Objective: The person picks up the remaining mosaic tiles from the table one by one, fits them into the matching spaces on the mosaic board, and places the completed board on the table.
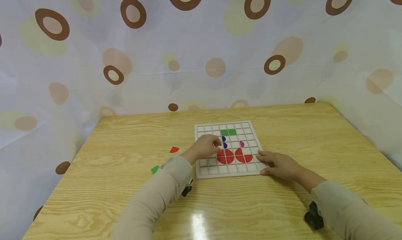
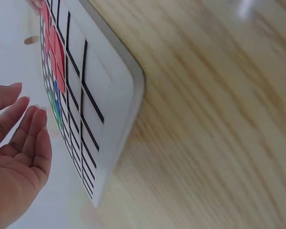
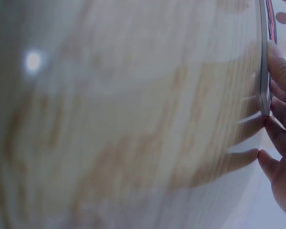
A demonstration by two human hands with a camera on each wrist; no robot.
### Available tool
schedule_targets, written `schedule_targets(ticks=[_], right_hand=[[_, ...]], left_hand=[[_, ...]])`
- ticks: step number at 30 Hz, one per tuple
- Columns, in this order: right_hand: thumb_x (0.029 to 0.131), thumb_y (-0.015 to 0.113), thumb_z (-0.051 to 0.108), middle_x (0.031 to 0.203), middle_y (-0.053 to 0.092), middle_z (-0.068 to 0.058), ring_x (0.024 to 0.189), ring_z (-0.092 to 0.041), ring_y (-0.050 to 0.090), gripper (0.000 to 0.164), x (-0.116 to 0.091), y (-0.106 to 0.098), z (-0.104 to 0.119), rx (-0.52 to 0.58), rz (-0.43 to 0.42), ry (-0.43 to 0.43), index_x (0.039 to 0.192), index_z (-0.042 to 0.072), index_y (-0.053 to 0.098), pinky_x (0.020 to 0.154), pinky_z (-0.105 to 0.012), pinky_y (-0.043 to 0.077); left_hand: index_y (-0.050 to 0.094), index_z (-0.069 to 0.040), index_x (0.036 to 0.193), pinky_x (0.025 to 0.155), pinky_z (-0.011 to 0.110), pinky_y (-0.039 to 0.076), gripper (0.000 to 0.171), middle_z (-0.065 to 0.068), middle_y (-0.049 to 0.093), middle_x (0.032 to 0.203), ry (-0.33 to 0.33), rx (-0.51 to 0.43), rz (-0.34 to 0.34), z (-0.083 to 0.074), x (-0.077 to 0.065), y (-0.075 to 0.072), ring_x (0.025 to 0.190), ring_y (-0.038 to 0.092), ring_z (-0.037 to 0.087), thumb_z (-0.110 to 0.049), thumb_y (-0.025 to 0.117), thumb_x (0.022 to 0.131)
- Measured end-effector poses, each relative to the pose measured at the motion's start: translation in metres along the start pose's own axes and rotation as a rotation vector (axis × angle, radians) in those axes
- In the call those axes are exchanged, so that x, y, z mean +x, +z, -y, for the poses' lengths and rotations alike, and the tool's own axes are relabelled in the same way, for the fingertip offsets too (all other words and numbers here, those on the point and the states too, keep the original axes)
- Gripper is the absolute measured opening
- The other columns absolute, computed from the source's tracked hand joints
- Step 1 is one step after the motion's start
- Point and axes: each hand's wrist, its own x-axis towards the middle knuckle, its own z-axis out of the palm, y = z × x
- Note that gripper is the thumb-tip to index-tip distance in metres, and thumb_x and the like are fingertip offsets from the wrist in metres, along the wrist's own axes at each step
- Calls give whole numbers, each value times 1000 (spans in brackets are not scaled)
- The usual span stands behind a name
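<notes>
A white grid board (image 1: 213, 170) lies on the table with flat coloured pieces on it. Among them are two green squares (image 1: 228, 132), small blue half-rounds (image 1: 224, 145), a magenta half-round (image 1: 242, 144), a full red disc (image 1: 225, 157) and a red disc (image 1: 243, 157) lacking one quarter. Over the board's left half hovers my left hand (image 1: 205, 147), its fingers loosely bent; the left wrist view shows nothing in the fingers (image 2: 31, 129). My right hand (image 1: 281, 165) rests against the board's near right corner, thumb and fingertips touching its edge.
Left of the board lie a loose red quarter piece (image 1: 174, 149) and a green piece (image 1: 155, 169), the latter partly behind the left sleeve (image 1: 169, 180). The wooden table (image 1: 132, 135) ends at a patterned curtain (image 1: 194, 83) at the back.
</notes>
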Motion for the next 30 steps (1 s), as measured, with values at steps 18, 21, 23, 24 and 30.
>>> schedule_targets(ticks=[18,21,23,24,30], right_hand=[[77,60,37,131,35,-17,119,-38,28,62,1,3,2,13,13,31,123,-1,45,92,-50,25],[77,59,38,131,35,-18,118,-38,29,62,0,3,2,10,9,20,123,-1,45,91,-50,25],[77,59,38,130,36,-18,118,-38,30,62,-1,2,2,7,6,14,123,-1,45,91,-50,26],[77,59,38,130,36,-19,117,-39,30,62,-1,2,2,2,4,7,122,-2,46,91,-50,26],[77,61,36,130,36,-18,118,-38,30,61,2,3,0,-3,-1,4,122,-2,45,91,-50,26]], left_hand=[[59,-2,98,73,30,42,18,5,56,91,-125,-82,-58,41,-32,-28,88,52,20,-11,57,82],[59,-2,98,75,31,42,19,6,56,92,-142,-91,-63,47,-37,-32,89,51,20,-11,57,82],[59,-3,97,74,32,42,18,6,56,92,-150,-90,-61,53,-39,-34,89,51,20,-11,57,81],[59,-3,97,75,32,42,19,6,56,92,-160,-90,-58,55,-40,-35,89,51,20,-11,57,81],[59,-3,96,73,32,42,18,6,55,91,-194,-81,-62,73,-46,-38,87,51,21,-14,58,81]])
